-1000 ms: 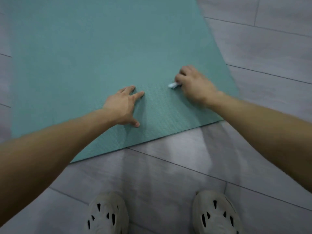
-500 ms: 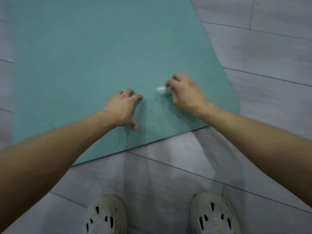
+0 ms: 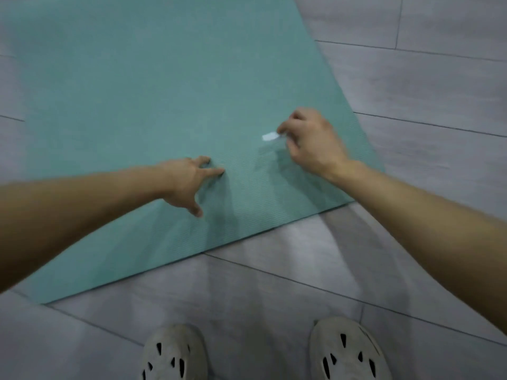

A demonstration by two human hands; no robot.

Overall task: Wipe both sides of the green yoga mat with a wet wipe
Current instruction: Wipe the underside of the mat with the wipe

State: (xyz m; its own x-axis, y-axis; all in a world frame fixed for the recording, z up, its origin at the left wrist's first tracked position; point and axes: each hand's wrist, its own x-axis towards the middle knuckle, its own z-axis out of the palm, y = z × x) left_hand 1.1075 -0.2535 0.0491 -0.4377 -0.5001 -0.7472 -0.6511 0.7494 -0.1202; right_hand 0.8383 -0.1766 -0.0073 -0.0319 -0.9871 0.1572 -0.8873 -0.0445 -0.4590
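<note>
The green yoga mat (image 3: pixel 153 100) lies flat on the floor and fills the upper left of the head view, its near edge running diagonally in front of me. My right hand (image 3: pixel 312 144) grips a small white wet wipe (image 3: pixel 270 137) with curled fingers near the mat's near right corner; a bit of the wipe sticks out to the left. My left hand (image 3: pixel 189 182) presses on the mat with spread fingers, left of the wipe.
Grey floor tiles (image 3: pixel 428 86) surround the mat on the right and in front. My two feet in pale clogs, the left (image 3: pixel 172 355) and the right (image 3: pixel 348 352), stand on the tiles just short of the mat's near edge.
My right hand slid the wipe leftward toward my left hand, then back right and slightly away. My left hand stayed pressed on the mat in about the same spot.
</note>
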